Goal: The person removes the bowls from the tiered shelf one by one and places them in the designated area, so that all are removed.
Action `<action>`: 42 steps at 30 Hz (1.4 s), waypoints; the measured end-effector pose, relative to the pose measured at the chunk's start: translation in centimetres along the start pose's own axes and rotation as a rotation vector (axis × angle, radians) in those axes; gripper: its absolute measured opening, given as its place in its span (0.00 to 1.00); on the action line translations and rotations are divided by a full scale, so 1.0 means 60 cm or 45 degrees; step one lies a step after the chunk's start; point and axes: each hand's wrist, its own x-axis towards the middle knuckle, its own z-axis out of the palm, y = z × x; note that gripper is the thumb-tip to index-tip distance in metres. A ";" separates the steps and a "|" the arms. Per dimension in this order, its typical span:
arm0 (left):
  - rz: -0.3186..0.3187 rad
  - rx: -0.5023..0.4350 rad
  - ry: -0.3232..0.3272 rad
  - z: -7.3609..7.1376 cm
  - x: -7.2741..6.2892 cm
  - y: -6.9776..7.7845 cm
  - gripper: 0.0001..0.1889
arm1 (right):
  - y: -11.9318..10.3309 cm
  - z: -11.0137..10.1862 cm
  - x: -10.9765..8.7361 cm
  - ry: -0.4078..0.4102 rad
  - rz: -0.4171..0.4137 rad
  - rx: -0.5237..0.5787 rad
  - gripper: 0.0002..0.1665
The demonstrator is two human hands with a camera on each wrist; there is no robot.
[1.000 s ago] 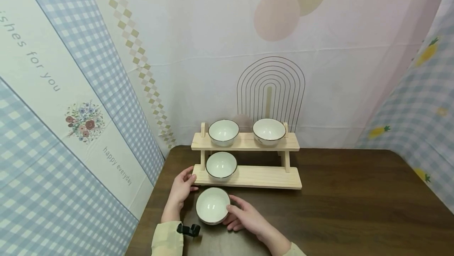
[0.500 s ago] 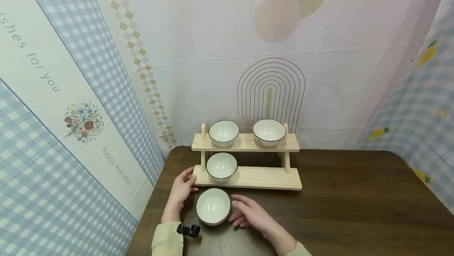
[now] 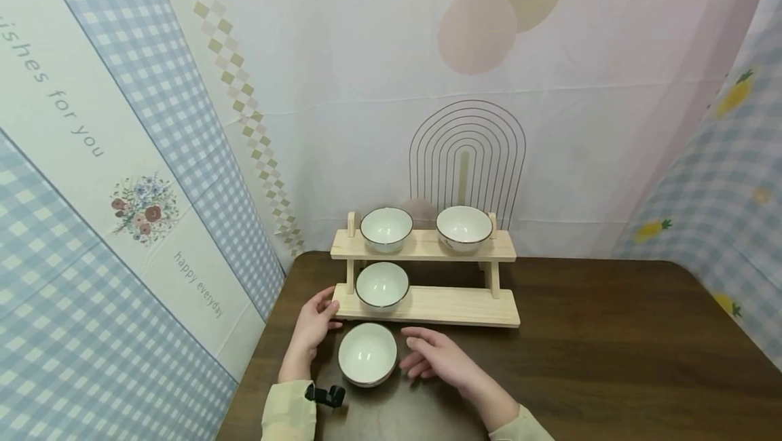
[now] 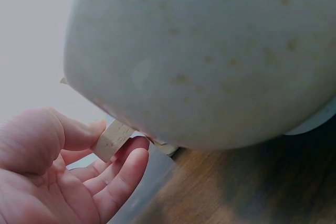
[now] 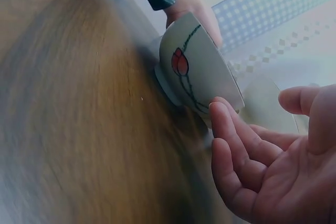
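A white dark-rimmed bowl stands on the table before a two-tier wooden display shelf. Its outer side, seen from my right wrist, carries a red flower bud on a dark stem. My right hand is just right of that bowl, fingers relaxed and slightly bent, holding nothing. My left hand grips the left end of the lower board, thumb on one face and fingers on the other. The near bowl fills most of the left wrist view. Another bowl sits on the lower tier's left part.
Two more bowls stand on the upper tier, a left one and a right one. Dark brown table surface stretches right. A patterned cloth backdrop rises behind, and a blue checked one borders the left.
My right hand has let go of the front bowl and moved a little to the right, its fingers loosening. The left hand and the bowls stay where they were.
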 end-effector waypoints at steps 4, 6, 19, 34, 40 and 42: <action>0.003 -0.002 0.001 0.000 0.000 0.000 0.24 | 0.000 -0.007 0.001 -0.001 -0.033 -0.046 0.32; 0.001 -0.003 0.000 0.000 0.000 -0.001 0.24 | 0.001 -0.010 0.002 0.003 -0.048 -0.078 0.31; 0.016 0.004 -0.020 -0.003 0.004 -0.001 0.24 | -0.016 -0.047 -0.006 0.013 -0.133 -0.278 0.25; 0.004 0.018 -0.033 -0.018 -0.002 -0.004 0.24 | -0.053 -0.063 0.016 0.137 -0.146 -0.304 0.24; 0.009 0.009 -0.030 -0.015 -0.001 -0.004 0.24 | -0.058 -0.067 0.033 0.183 -0.131 -0.324 0.28; 0.011 0.009 -0.032 -0.016 -0.002 -0.005 0.24 | -0.056 -0.066 0.041 0.194 -0.124 -0.324 0.29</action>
